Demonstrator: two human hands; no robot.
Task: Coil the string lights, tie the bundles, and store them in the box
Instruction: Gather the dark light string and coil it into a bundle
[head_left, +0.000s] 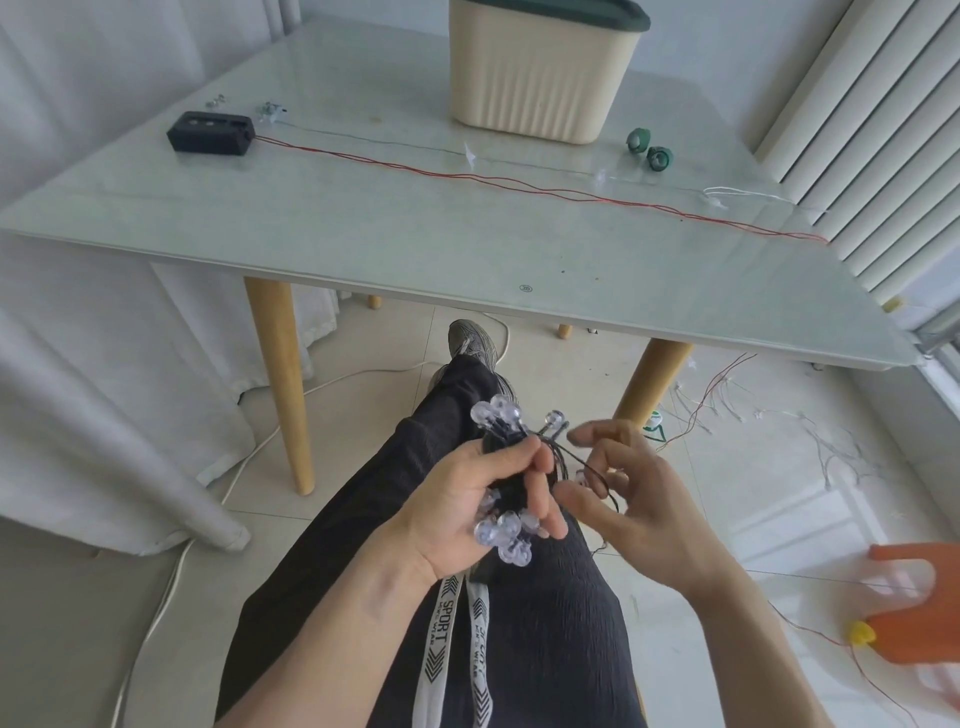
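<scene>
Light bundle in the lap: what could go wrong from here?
1. The left hand grips the light bundle mid-coil only; bulb clusters stick out both ends, so loops may slip loose.
2. The loose black wire near the right hand could snag on bulbs.
3. The box looks lidded, needing a free hand.

The pale table (363, 228) carries a cream box (535, 78), black battery case (210, 133) and red wire (519, 183).
</scene>
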